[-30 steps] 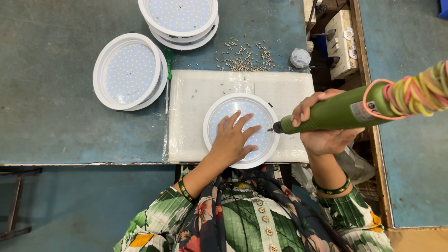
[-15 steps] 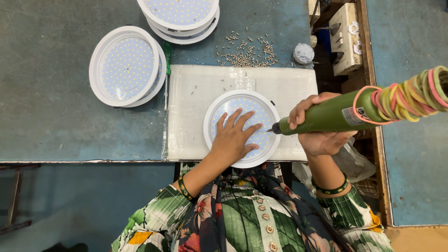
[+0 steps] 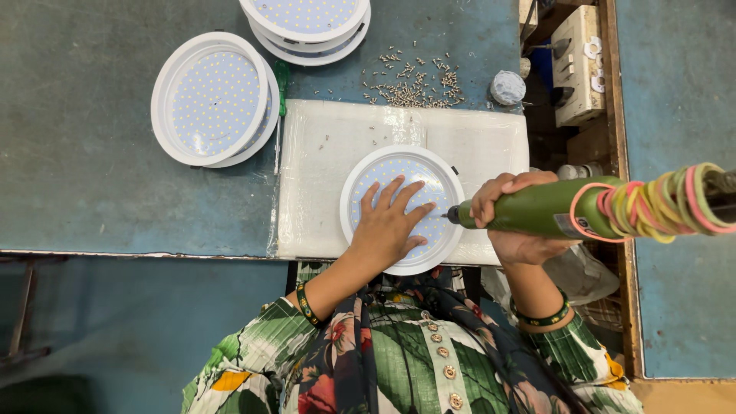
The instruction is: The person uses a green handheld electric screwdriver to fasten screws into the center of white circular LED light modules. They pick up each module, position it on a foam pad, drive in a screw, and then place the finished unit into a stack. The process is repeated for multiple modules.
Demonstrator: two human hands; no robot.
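Workbench [image 3: 92, 192], blue-grey and worn, is seen from above; its near edge runs just in front of the person's patterned shirt. White padded mat [image 3: 322, 169] is laid against that near edge, presumably so the lamp faces are not scratched. Round LED panel light [image 3: 402, 208], white-rimmed with its dotted LED board up, is set on the mat's near half, overhanging the near edge slightly. Left hand [image 3: 389, 222] is spread flat on the LED board, fingers splayed, gripping nothing, apparently pressing down so the fitting cannot turn. Green electric screwdriver [image 3: 563, 208], wrapped at the rear with coloured rubber bands, is clenched in the right hand [image 3: 512, 218] and held nearly level, its bit touching the light's right rim. Matching lights [image 3: 213, 98] are stacked toward the bench's left, more [image 3: 307, 17] at the far edge. Loose screws [image 3: 414, 80] are scattered just beyond the mat's far edge, within reach. Small round container [image 3: 507, 87] sits beside the screws.
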